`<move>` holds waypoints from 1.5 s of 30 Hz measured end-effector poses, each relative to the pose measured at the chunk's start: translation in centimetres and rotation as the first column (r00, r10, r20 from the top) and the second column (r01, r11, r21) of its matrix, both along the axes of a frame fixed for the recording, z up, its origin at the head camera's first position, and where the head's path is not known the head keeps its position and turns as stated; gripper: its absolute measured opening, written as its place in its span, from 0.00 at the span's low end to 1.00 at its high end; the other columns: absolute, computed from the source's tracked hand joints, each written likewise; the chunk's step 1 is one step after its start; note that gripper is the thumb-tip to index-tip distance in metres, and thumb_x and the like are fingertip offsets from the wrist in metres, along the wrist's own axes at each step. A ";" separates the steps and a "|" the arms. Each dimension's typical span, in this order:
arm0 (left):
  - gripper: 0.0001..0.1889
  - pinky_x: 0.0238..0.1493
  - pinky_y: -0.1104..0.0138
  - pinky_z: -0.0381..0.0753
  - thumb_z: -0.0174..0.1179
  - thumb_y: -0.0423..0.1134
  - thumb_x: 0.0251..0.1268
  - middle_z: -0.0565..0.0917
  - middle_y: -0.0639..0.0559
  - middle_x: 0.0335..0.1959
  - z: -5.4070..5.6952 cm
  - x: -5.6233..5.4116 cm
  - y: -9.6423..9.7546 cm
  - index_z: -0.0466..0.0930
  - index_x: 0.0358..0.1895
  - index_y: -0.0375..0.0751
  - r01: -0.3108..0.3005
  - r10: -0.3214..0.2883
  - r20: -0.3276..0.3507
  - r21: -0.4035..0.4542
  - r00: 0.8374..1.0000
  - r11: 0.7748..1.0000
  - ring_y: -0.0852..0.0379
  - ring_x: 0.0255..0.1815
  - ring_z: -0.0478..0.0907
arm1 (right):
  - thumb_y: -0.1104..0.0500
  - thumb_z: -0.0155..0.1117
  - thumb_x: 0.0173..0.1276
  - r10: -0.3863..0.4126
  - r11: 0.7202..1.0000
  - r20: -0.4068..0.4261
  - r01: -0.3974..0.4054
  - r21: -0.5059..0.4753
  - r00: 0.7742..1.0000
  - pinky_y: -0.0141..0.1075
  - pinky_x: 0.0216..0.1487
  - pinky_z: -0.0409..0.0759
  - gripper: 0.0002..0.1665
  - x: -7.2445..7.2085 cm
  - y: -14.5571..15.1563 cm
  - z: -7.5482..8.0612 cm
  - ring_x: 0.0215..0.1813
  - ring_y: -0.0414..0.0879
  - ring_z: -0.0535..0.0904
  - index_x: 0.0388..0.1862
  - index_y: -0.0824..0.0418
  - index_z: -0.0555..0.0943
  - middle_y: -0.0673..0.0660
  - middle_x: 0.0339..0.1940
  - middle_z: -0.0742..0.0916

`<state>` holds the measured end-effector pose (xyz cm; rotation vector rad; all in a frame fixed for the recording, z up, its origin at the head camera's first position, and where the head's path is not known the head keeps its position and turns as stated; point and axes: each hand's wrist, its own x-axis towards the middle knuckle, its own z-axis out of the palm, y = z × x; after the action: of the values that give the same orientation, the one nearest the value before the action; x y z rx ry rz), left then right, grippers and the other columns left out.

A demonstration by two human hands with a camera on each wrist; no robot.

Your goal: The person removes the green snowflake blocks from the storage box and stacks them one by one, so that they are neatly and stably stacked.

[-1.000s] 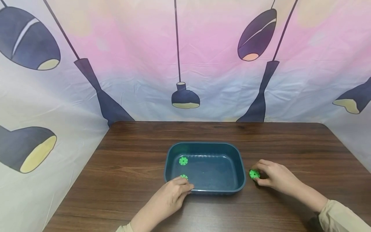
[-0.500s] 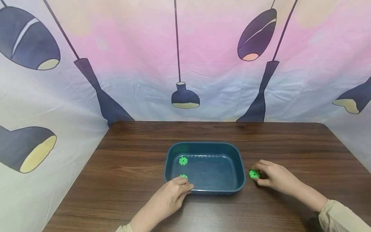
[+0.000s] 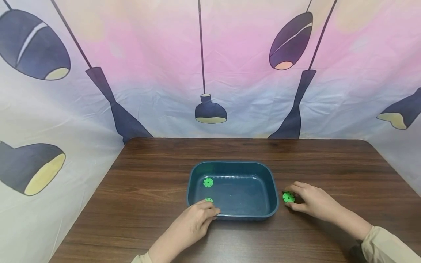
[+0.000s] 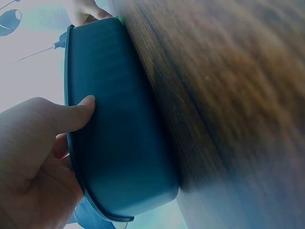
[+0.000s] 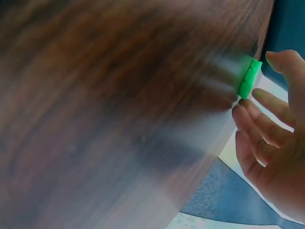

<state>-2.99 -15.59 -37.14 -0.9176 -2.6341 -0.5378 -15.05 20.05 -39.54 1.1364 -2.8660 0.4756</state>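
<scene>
My left hand [image 3: 200, 215] grips the near left rim of a dark teal plastic basin [image 3: 236, 216]. In the left wrist view, its thumb [image 4: 78, 114] presses the outer wall while the other fingers reach inside over the rim. Inside the basin lie a green notched plastic disc [image 3: 208, 182] at the back left and another notched disc [image 3: 209, 200], partly hidden by the left hand. To the right of the basin, my right hand [image 3: 310, 199] has its thumb and fingers curved around a third green notched disc [image 3: 288, 197], low over the table.
Basin and hands are on a dark brown wood-grain table [image 3: 148, 175] with rounded far corners. A pastel cloth backdrop [image 3: 243, 87] printed with dark lamps hangs behind it and along the sides. Bare tabletop shows between the basin and the far edge.
The right thumb has shifted very slightly left around the disc. The left hand, the basin and the discs stay in place.
</scene>
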 end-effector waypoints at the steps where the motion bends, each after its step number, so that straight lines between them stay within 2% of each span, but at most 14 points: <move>1: 0.09 0.38 0.84 0.75 0.64 0.26 0.54 0.80 0.57 0.29 0.0 0.0 0.0 0.86 0.37 0.40 -0.001 0.001 0.000 0.000 1.000 1.000 0.64 0.33 0.75 | 0.45 0.68 0.58 -0.006 1.000 0.000 0.006 0.001 1.000 0.29 0.28 0.73 0.21 0.0 0.0 0.0 0.33 0.30 0.70 0.48 0.51 0.79 0.40 0.37 0.78; 5: 0.09 0.38 0.84 0.75 0.64 0.26 0.53 0.80 0.57 0.29 -0.1 0.0 0.0 0.86 0.37 0.40 0.001 -0.001 0.004 0.000 1.000 1.000 0.64 0.33 0.75 | 0.40 0.67 0.57 -0.045 0.999 -0.008 0.045 -0.008 0.999 0.28 0.28 0.73 0.24 0.3 -0.2 0.0 0.32 0.31 0.71 0.50 0.49 0.78 0.40 0.38 0.79; 8: 0.08 0.38 0.85 0.74 0.64 0.26 0.54 0.80 0.57 0.28 -0.1 0.0 0.1 0.86 0.37 0.39 -0.001 0.001 0.014 0.003 1.000 1.000 0.64 0.33 0.75 | 0.39 0.66 0.57 -0.077 0.997 -0.047 0.075 -0.031 0.996 0.33 0.30 0.78 0.27 0.4 -0.3 0.3 0.37 0.37 0.77 0.50 0.51 0.79 0.44 0.41 0.80; 12: 0.08 0.38 0.85 0.74 0.64 0.26 0.54 0.80 0.57 0.29 0.0 0.1 0.1 0.86 0.38 0.39 -0.002 0.002 0.028 0.009 1.000 1.000 0.64 0.34 0.75 | 0.43 0.67 0.58 -0.123 0.988 -0.119 0.111 -0.107 0.985 0.41 0.32 0.81 0.26 0.3 -0.8 1.0 0.42 0.46 0.81 0.52 0.55 0.79 0.50 0.44 0.82; 15: 0.09 0.38 0.85 0.74 0.64 0.26 0.54 0.81 0.57 0.30 0.0 0.1 0.1 0.86 0.38 0.38 -0.003 0.003 0.037 0.009 0.999 1.000 0.64 0.35 0.76 | 0.48 0.67 0.60 -0.145 0.978 -0.151 0.119 -0.169 0.978 0.39 0.31 0.81 0.24 0.3 -1.5 1.9 0.41 0.45 0.81 0.53 0.54 0.78 0.50 0.44 0.82; 19: 0.08 0.38 0.85 0.75 0.64 0.27 0.54 0.81 0.56 0.30 0.0 0.0 0.1 0.85 0.38 0.38 0.002 -0.002 0.035 0.008 0.999 1.000 0.64 0.35 0.76 | 0.51 0.67 0.61 -0.133 0.968 -0.129 0.101 -0.230 0.983 0.35 0.32 0.80 0.23 0.7 -3.0 3.2 0.41 0.41 0.80 0.55 0.53 0.77 0.48 0.44 0.82; 23: 0.08 0.37 0.86 0.74 0.64 0.27 0.54 0.81 0.57 0.30 0.0 0.0 0.1 0.85 0.38 0.39 0.007 -0.008 0.035 0.013 0.999 1.000 0.65 0.34 0.76 | 0.52 0.68 0.60 -0.060 0.968 -0.089 0.036 -0.249 0.994 0.32 0.33 0.80 0.24 1.2 -5.2 4.1 0.41 0.39 0.79 0.55 0.53 0.76 0.47 0.44 0.82; 28: 0.08 0.36 0.86 0.74 0.64 0.27 0.55 0.80 0.57 0.30 0.1 0.0 0.3 0.85 0.38 0.39 -0.005 0.005 0.063 -0.008 0.998 1.000 0.66 0.34 0.75 | 0.51 0.68 0.59 0.078 0.980 -0.062 -0.088 -0.179 0.995 0.28 0.31 0.78 0.26 1.8 -8.6 4.8 0.42 0.41 0.80 0.56 0.54 0.76 0.47 0.45 0.81; 34: 0.08 0.36 0.85 0.75 0.64 0.29 0.55 0.81 0.56 0.31 0.4 0.0 0.5 0.86 0.39 0.38 -0.026 0.030 0.101 -0.040 0.994 0.999 0.66 0.34 0.76 | 0.50 0.69 0.59 0.208 0.978 0.002 -0.208 -0.021 0.978 0.33 0.38 0.82 0.29 2.4 -13.2 5.4 0.44 0.41 0.80 0.58 0.56 0.75 0.51 0.49 0.81; 39: 0.08 0.38 0.83 0.77 0.64 0.28 0.54 0.82 0.55 0.31 0.2 0.1 0.5 0.85 0.38 0.39 -0.022 0.025 0.079 -0.033 0.997 0.999 0.65 0.35 0.77 | 0.50 0.71 0.55 0.263 0.961 -0.009 -0.261 0.093 0.965 0.35 0.44 0.82 0.32 2.7 -16.3 5.1 0.47 0.43 0.79 0.58 0.56 0.75 0.50 0.50 0.80; 45: 0.09 0.39 0.84 0.75 0.65 0.27 0.54 0.81 0.56 0.31 0.3 0.1 0.1 0.85 0.39 0.40 -0.027 0.027 0.068 -0.006 0.997 1.000 0.65 0.36 0.77 | 0.48 0.71 0.56 0.302 0.941 -0.008 -0.297 0.163 0.953 0.35 0.46 0.82 0.32 2.9 -18.8 4.2 0.49 0.44 0.79 0.58 0.56 0.75 0.51 0.49 0.81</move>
<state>-2.92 -15.47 -36.83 -0.8787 -2.7056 -0.5663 -12.18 1.21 -35.30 1.6039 -2.7525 0.2305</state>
